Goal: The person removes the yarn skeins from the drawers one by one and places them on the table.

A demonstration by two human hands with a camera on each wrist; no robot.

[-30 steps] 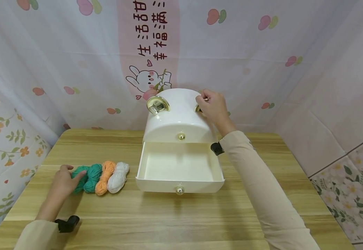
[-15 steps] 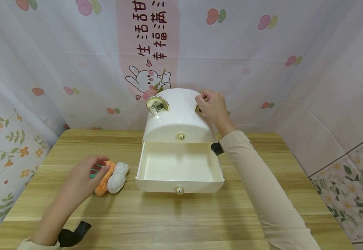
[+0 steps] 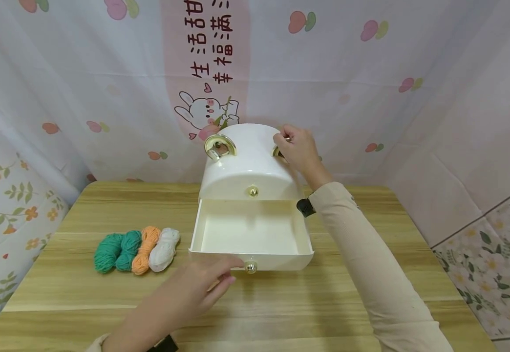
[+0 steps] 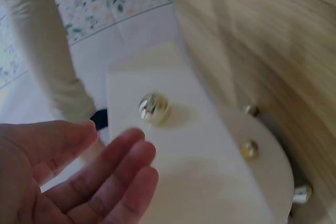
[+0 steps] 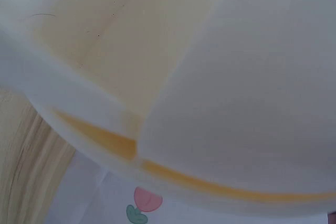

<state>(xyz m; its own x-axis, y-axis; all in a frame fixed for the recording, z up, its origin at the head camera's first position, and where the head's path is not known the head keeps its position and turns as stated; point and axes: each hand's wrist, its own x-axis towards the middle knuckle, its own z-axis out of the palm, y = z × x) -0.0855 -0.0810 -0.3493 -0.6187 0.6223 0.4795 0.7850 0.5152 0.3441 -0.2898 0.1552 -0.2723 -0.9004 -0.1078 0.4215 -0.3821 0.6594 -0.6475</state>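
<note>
A white storage box [image 3: 250, 159] with a rounded top stands on the table, its lower drawer [image 3: 281, 263] pulled out. My right hand [image 3: 300, 149] grips the right gold handle [image 3: 276, 152] on top, its fingers curled. Close to the gold drawer knob [image 3: 251, 267] is my left hand [image 3: 189, 288], with index finger extended and thumb apart from it. In the left wrist view, a gap shows between the relaxed fingertips [image 4: 144, 153] and the knob. The right wrist view shows white box surfaces, but the right hand is out of that frame.
Left of the box lie two green yarn skeins [image 3: 117, 251], an orange skein [image 3: 146, 250] and a white skein [image 3: 164, 250]. The box's left handle [image 3: 221, 145] and upper knob [image 3: 252, 191] are gold. A printed curtain [image 3: 347, 73] hangs behind the wooden table [image 3: 281, 313].
My left hand has left the green yarn, passed over the other skeins and come right to the drawer knob. The yarn lies where it was. My right hand stays on the handle.
</note>
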